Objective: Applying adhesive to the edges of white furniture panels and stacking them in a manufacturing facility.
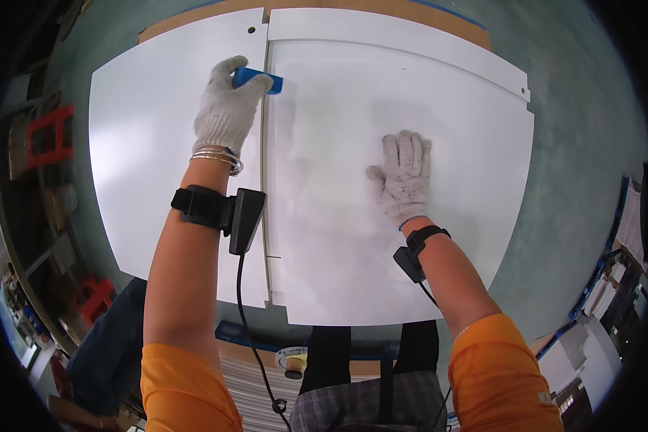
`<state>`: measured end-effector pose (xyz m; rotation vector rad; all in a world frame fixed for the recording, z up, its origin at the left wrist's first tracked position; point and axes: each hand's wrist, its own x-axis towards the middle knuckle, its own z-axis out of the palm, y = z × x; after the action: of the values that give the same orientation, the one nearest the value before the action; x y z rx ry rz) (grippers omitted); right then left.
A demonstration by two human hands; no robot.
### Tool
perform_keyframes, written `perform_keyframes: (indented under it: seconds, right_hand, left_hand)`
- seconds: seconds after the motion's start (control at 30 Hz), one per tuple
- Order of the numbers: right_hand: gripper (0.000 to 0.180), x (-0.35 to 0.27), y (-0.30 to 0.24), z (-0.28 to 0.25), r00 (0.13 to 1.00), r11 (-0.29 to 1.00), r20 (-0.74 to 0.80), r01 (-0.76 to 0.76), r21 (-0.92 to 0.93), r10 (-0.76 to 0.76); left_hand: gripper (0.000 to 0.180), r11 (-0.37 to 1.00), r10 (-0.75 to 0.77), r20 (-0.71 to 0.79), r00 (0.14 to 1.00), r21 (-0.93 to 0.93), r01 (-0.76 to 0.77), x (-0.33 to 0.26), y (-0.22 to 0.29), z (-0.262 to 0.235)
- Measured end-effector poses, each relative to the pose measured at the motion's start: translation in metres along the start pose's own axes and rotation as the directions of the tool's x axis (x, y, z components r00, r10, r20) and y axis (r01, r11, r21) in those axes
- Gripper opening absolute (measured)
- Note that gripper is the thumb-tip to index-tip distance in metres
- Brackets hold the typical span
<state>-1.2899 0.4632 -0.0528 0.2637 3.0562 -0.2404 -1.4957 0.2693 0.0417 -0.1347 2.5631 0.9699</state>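
Observation:
Two white panels lie side by side on a work surface, a left panel (158, 158) and a larger right panel (410, 93) with a raised frame edge. My left hand (227, 108), in a white knit glove, grips a small blue block (259, 78) pressed at the seam between the panels near their far end. My right hand (405, 176), also gloved, rests flat with fingers spread on the right panel. Both wrists carry black strapped devices, and a cable hangs from the left one.
A brown board (194, 18) with a blue edge shows beyond the panels. A green floor (583, 144) surrounds the surface. Red stools (49, 137) stand at the left. A tape roll (293, 358) sits on stacked sheets near my body. Stacked white parts (612, 288) lie at the right.

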Motion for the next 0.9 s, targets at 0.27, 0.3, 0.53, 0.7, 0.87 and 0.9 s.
perform_keyframes:
  seconds: [0.27, 0.3, 0.53, 0.7, 0.87, 0.9]
  right_hand:
    - [0.057, 0.000, 0.000, 0.002, 0.999, 1.000, -0.046, 0.001, 0.006, -0.001]
    - [0.057, 0.001, 0.000, 0.002, 0.999, 1.000, -0.045, 0.001, 0.010, 0.000]
    - [0.057, 0.001, 0.000, 0.000, 0.998, 1.000, -0.057, 0.010, 0.030, -0.008]
    - [0.057, 0.000, 0.002, 0.001, 0.999, 1.000, -0.051, 0.010, 0.009, -0.009]
    - [0.058, 0.001, -0.001, 0.001, 1.000, 1.000, -0.030, 0.005, 0.028, -0.004]
    - [0.058, 0.001, 0.000, 0.002, 1.000, 1.000, -0.029, 0.005, 0.025, -0.004]
  left_hand:
    - [0.044, 0.140, 0.080, 0.306, 0.949, -0.946, 0.293, 0.005, -0.056, 0.010]
    - [0.044, 0.142, 0.078, 0.306, 0.949, -0.945, 0.293, 0.005, -0.061, 0.011]
    - [0.035, -0.004, 0.045, 0.332, 0.942, -0.943, 0.332, 0.003, -0.062, 0.014]
    - [0.033, 0.096, 0.002, 0.254, 0.967, -0.963, 0.253, 0.002, -0.063, 0.018]
    - [0.032, 0.237, -0.044, 0.144, 0.989, -0.960, 0.150, 0.010, -0.064, 0.018]
    - [0.032, 0.234, -0.044, 0.146, 0.988, -0.960, 0.152, 0.010, -0.060, 0.020]
